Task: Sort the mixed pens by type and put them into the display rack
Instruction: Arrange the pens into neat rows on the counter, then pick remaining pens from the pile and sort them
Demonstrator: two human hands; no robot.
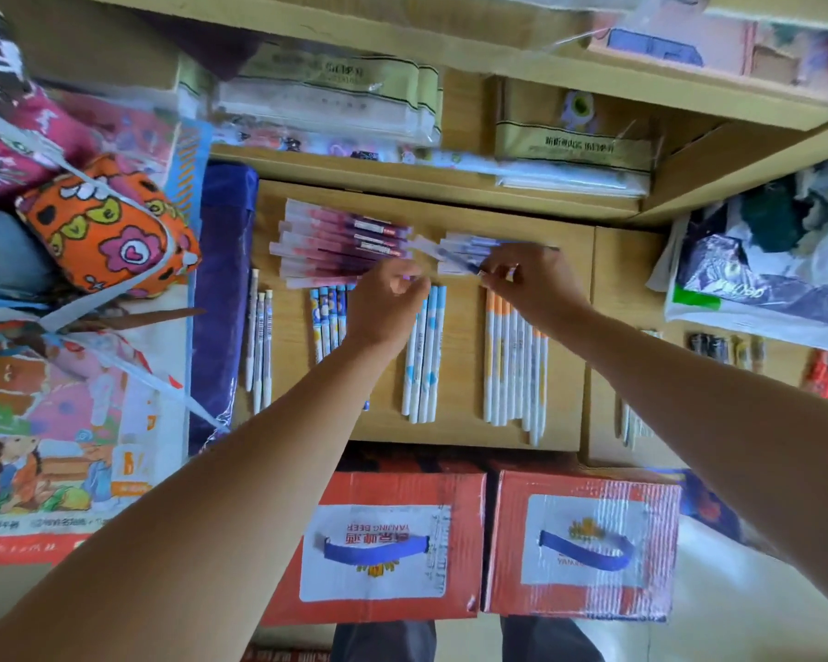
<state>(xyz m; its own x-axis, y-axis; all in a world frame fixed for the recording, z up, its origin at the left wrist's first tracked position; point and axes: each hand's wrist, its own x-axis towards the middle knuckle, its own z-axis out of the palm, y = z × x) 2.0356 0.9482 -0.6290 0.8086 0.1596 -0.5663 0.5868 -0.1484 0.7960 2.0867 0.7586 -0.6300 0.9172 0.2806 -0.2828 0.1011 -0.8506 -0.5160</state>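
Note:
Pens lie sorted in groups on a wooden shelf board (460, 422). A pile of pink-red clear pens (335, 241) sits at the back left, a small pile of blue clear pens (469, 246) at the back right. In front lie three thin white pens (260, 346), blue patterned pens (327, 322), white pens with blue caps (426, 355) and white pens with orange caps (515, 365). My right hand (529, 284) pinches one blue clear pen (450, 257) over the blue pile. My left hand (387, 303) hovers with curled fingers by the pink pile; whether it holds anything is hidden.
Two red beer cartons (579, 542) with blue handles stand below the shelf. Colourful pencil cases and bags (106, 231) crowd the left. Packaged stationery (326, 93) fills the shelf behind. A plastic bag (756, 279) and more pens (722, 348) lie at right.

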